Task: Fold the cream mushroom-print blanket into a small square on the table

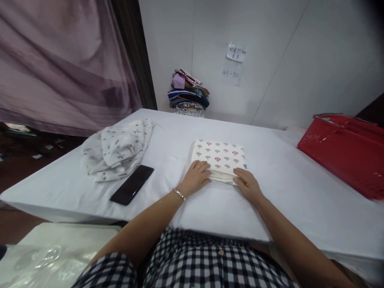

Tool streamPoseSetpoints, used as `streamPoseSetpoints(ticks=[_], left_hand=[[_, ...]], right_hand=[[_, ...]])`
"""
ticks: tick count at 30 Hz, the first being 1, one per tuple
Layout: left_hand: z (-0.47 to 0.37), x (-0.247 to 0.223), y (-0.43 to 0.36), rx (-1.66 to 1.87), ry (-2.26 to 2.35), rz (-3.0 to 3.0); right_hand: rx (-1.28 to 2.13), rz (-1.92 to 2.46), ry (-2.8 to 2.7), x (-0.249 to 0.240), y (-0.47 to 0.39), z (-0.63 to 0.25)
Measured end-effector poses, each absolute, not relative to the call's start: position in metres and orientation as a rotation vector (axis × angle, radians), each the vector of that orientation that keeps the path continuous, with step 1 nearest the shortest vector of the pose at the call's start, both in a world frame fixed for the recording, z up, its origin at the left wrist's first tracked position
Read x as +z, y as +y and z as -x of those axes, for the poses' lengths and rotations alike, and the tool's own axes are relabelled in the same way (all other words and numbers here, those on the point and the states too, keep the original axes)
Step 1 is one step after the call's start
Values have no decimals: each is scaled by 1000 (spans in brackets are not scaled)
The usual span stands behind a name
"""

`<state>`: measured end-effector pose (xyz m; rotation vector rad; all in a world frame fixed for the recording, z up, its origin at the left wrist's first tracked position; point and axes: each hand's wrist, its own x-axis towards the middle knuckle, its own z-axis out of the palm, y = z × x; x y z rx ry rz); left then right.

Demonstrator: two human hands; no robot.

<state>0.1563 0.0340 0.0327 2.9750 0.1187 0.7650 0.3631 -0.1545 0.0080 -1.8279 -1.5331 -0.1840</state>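
A folded white cloth (220, 156) with grey mushroom prints and a few red marks lies flat on the white-covered table (168, 138), its layered edge toward me. My left hand (196, 176), with a silver bracelet at the wrist, grips the near left corner, fingers on top and thumb at the layers. At the near right corner my right hand (247, 184) holds the same cloth in a like way. A crumpled white cloth with grey prints (120, 148) lies at the table's left, and a black phone (132, 185) rests beside it.
A red plastic basket (345, 156) stands on the right of the table. Behind the far edge, a stack of folded fabrics (189, 94) is near the wall, which bears a handwritten paper (236, 53). A pink curtain (60, 60) hangs at left; a white lid-like surface (60, 248) is lower left.
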Motion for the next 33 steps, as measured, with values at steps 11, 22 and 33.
streamPoseSetpoints(ticks=[11,22,33], left_hand=[[-146,36,49,761,280,-2884],[-141,33,58,736,226,-2892],[-144,25,66,799,205,-2895]], right_hand=[[-206,1884,-1688,10,-157,-366],[-58,1796,-1176,19,-159,-357],[391,1722,-515,24,-161,-369]])
